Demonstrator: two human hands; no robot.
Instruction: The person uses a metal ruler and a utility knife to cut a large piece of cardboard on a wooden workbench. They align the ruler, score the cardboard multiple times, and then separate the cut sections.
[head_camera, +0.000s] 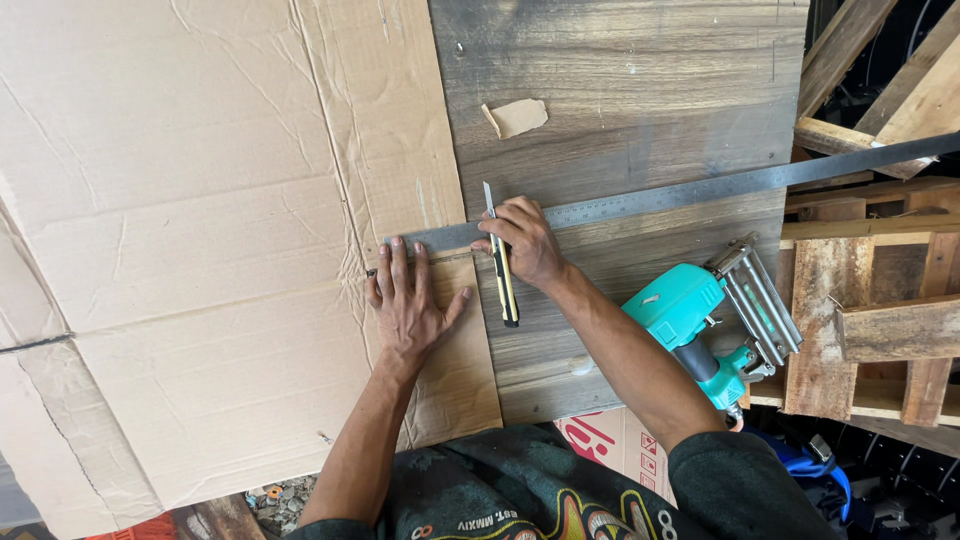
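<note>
The step in hand looks like a guided cut. The left hand (408, 305) lies flat, fingers spread wide, pressing down the near end of a long grey steel ruler (640, 198) and the brown corrugated cardboard sheet (200, 250) beneath it. The right hand (525, 240) is closed around a yellow-and-black snap-blade utility knife (500, 260), its blade pointing away from the body and set against the ruler's edge just beside the left fingertips.

The next move, as I judge it, calls for steady downward pressure from the left hand so the ruler does not slip, and a straight pull of the blade along the edge — with the left fingers kept clear of its path.

The surface under both hands is a dark, streaky wood-grain panel (640, 90), partly covered by the cardboard on the left-hand side. A small torn cardboard scrap (518, 117) lies beyond the right hand. To the right of the right forearm rests a teal pneumatic nail gun (715, 320); further right stand rough wooden pallets (880, 330), suggesting a workshop.
</note>
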